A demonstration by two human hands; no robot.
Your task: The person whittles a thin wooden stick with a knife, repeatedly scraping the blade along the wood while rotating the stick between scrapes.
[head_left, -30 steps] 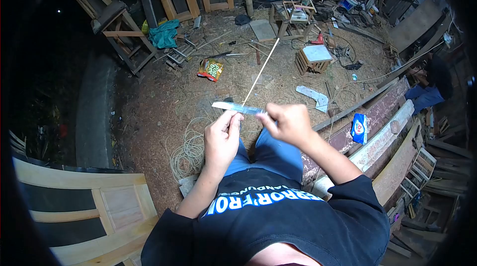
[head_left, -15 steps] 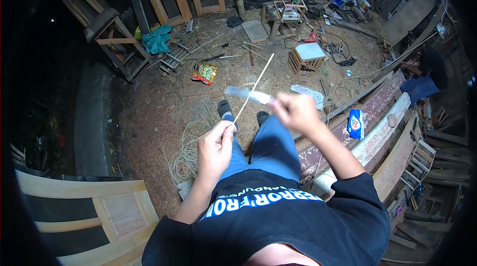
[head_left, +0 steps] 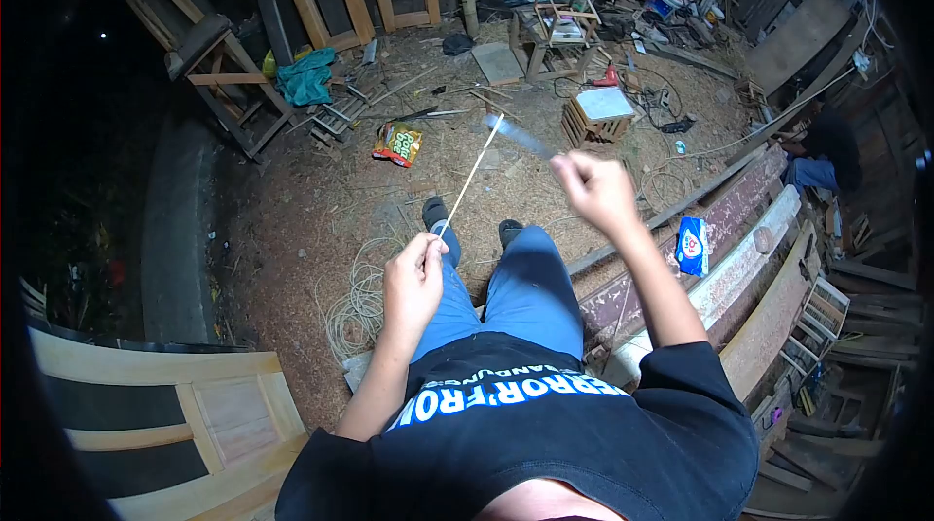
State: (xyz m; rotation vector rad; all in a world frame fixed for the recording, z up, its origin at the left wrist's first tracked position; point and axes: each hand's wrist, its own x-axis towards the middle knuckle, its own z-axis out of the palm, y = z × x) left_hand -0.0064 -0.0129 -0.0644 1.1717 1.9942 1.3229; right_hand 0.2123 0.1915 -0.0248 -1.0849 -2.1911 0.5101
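A thin, pale wooden stick (head_left: 472, 179) slants up and away from my left hand (head_left: 414, 276), whose fingers pinch its near end. My right hand (head_left: 596, 192) is closed around the handle of a knife (head_left: 525, 139), its blade smeared by motion. Near the far end of the stick, the blade overlaps it in this view. Both hands are out in front of my body, above my knees and the ground.
An orange snack bag (head_left: 398, 144) lies on the littered dirt ground. Coiled cord (head_left: 355, 319) is at my left. A blue-and-white packet (head_left: 693, 247) rests on planks at my right. A slatted crate (head_left: 595, 115) stands ahead; another person (head_left: 825, 153) sits at far right.
My right hand has moved up and slightly right, carrying the blade from the stick's middle to its far end. My left hand and the stick have shifted slightly left.
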